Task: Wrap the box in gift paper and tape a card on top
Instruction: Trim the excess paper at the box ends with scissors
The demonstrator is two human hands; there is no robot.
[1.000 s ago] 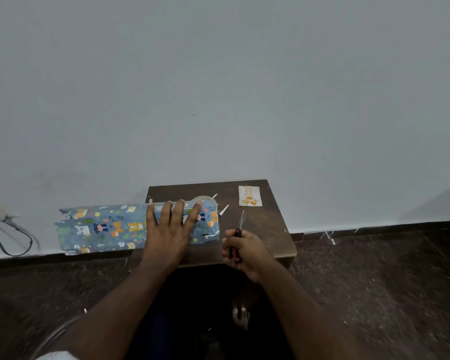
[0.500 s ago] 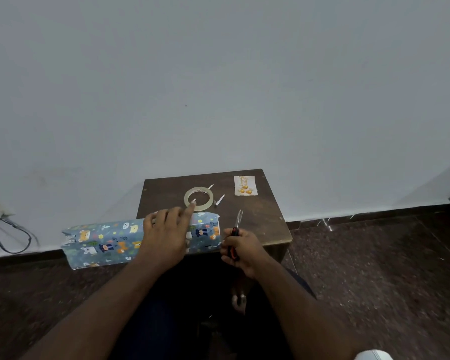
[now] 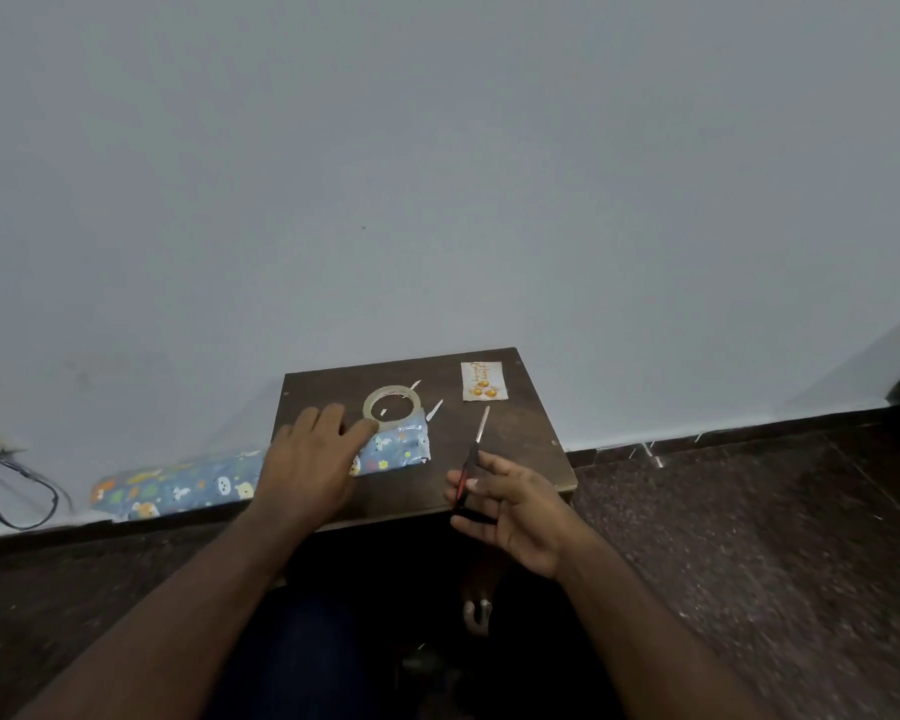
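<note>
The left hand (image 3: pixel 310 462) is lying flat, fingers relaxed, on the wrapped box (image 3: pixel 219 483), which has slid back toward the tape roll (image 3: pixel 391 406) and is hanging off the left edge of the small table (image 3: pixel 520 449). The right hand (image 3: pixel 510 504), earlier gripping the scissors (image 3: pixel 471 462) firmly, is now loosening around their handles, suggesting cutting is finished; the card (image 3: pixel 483 381) is waiting untouched at the far right corner.

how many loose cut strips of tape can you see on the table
3: one pale strip just right of the clear tape roll, one further right near the wrapped box's end, one inside the roll's hole. Others may be hidden.
</note>
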